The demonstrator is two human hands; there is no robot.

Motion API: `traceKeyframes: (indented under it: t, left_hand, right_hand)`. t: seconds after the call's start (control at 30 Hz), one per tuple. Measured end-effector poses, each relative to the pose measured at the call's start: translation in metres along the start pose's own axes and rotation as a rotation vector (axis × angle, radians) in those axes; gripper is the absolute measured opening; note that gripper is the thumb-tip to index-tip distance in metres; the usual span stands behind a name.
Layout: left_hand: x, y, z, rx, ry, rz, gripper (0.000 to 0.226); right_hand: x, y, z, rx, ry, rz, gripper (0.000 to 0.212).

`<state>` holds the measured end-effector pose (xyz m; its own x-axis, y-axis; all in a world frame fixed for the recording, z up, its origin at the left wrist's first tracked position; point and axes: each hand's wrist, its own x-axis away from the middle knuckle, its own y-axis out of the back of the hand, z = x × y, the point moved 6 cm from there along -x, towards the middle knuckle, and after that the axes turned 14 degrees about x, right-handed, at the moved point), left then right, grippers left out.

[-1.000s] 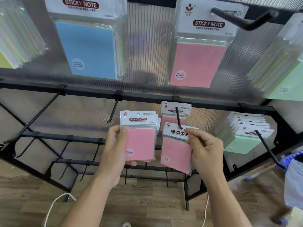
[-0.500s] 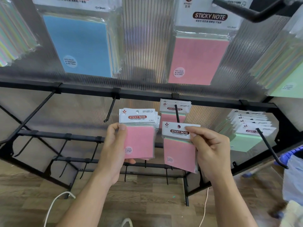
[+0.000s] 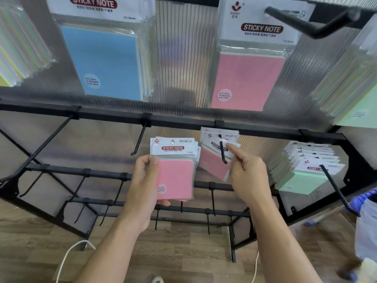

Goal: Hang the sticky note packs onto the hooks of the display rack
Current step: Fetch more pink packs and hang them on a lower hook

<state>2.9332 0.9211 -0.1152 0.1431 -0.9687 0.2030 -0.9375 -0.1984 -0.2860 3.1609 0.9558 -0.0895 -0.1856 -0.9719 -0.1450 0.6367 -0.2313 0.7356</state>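
Observation:
My left hand (image 3: 142, 180) grips a small stack of pink sticky note packs (image 3: 175, 176) upright in front of the black display rack (image 3: 183, 121). My right hand (image 3: 248, 176) pinches the right edge of one pink sticky note pack (image 3: 212, 164), index finger on its white header. That pack is tilted and threaded on a black hook (image 3: 222, 152), against other pink packs hanging behind it. An empty hook (image 3: 138, 141) juts out just left of the stack.
Green packs (image 3: 302, 180) fill the hook to the right. Larger blue (image 3: 106, 62) and pink (image 3: 246, 80) packs hang on the row above. Lower bars carry several bare hooks. A white cable (image 3: 69, 254) lies on the wood floor; a blue basket (image 3: 365, 197) sits at far right.
My right hand has pushed its pink pack up and back along the hook, from the tip toward the hanging packs. The left hand's stack has stayed almost still.

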Motion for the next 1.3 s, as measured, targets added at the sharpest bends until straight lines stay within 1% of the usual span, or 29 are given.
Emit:
traceKeyframes:
  t: [0.1, 0.2, 0.27, 0.3, 0.4, 0.43, 0.47, 0.53, 0.57, 0.6, 0.63, 0.77, 0.87, 0.93, 1.03, 1.1, 1.2, 1.3]
  left_hand:
    - [0.002, -0.002, -0.003, 0.007, 0.001, 0.015, 0.028]
    - [0.003, -0.007, -0.006, 0.012, 0.003, 0.046, 0.039]
    - [0.003, -0.011, -0.007, 0.020, 0.007, 0.069, 0.042]
    - [0.003, -0.013, -0.009, 0.024, 0.006, 0.080, 0.042]
    - [0.003, -0.019, -0.014, 0.037, -0.007, 0.117, 0.041]
    - [0.004, -0.021, -0.015, 0.040, -0.013, 0.129, 0.040]
    - [0.004, -0.023, -0.017, 0.044, -0.018, 0.140, 0.038]
    - [0.005, -0.028, -0.019, 0.056, -0.025, 0.164, 0.037]
    - [0.006, -0.030, -0.020, 0.062, -0.027, 0.177, 0.037]
    - [0.008, -0.032, -0.020, 0.063, -0.028, 0.191, 0.036]
    - [0.009, -0.034, -0.020, 0.062, -0.030, 0.205, 0.035]
    - [0.013, -0.036, -0.017, 0.064, -0.035, 0.231, 0.036]
    - [0.013, -0.033, -0.014, 0.055, -0.031, 0.212, 0.033]
    - [0.013, -0.027, -0.010, 0.053, -0.034, 0.175, 0.023]
    - [0.010, -0.013, -0.004, 0.071, -0.038, 0.070, 0.012]
    - [0.009, -0.005, -0.003, 0.091, -0.041, 0.008, 0.010]
    - [0.007, 0.001, -0.003, 0.100, -0.049, -0.033, 0.013]
    - [0.007, 0.002, -0.003, 0.097, -0.051, -0.044, 0.016]
  right_hand:
    - [-0.010, -0.004, 0.002, -0.010, -0.037, 0.067, 0.044]
    - [-0.015, -0.003, 0.003, 0.003, -0.036, 0.087, 0.044]
    - [-0.013, 0.004, 0.008, 0.054, -0.011, 0.013, 0.042]
    - [-0.011, 0.009, 0.011, 0.063, -0.007, -0.055, 0.040]
    - [0.003, 0.030, 0.025, -0.047, 0.000, -0.296, 0.026]
    - [0.007, 0.034, 0.031, -0.102, 0.033, -0.338, 0.022]
    - [0.010, 0.036, 0.039, -0.152, 0.075, -0.333, 0.019]
    - [0.013, 0.031, 0.052, -0.229, 0.143, -0.216, 0.012]
    - [0.014, 0.027, 0.057, -0.245, 0.155, -0.150, 0.013]
    - [0.016, 0.023, 0.059, -0.246, 0.152, -0.102, 0.020]
    - [0.016, 0.021, 0.059, -0.246, 0.143, -0.082, 0.025]
    - [0.020, 0.023, 0.049, -0.293, 0.097, -0.113, 0.025]
    - [0.024, 0.023, 0.044, -0.374, 0.069, -0.082, 0.020]
    - [0.028, 0.022, 0.039, -0.414, 0.038, -0.085, 0.021]
    - [0.035, 0.020, 0.026, -0.438, -0.002, -0.121, 0.022]
    - [0.038, 0.020, 0.017, -0.410, -0.025, -0.145, 0.022]
    - [0.041, 0.019, 0.008, -0.440, -0.067, -0.153, 0.010]
    - [0.043, 0.020, 0.000, -0.485, -0.087, -0.188, 0.025]
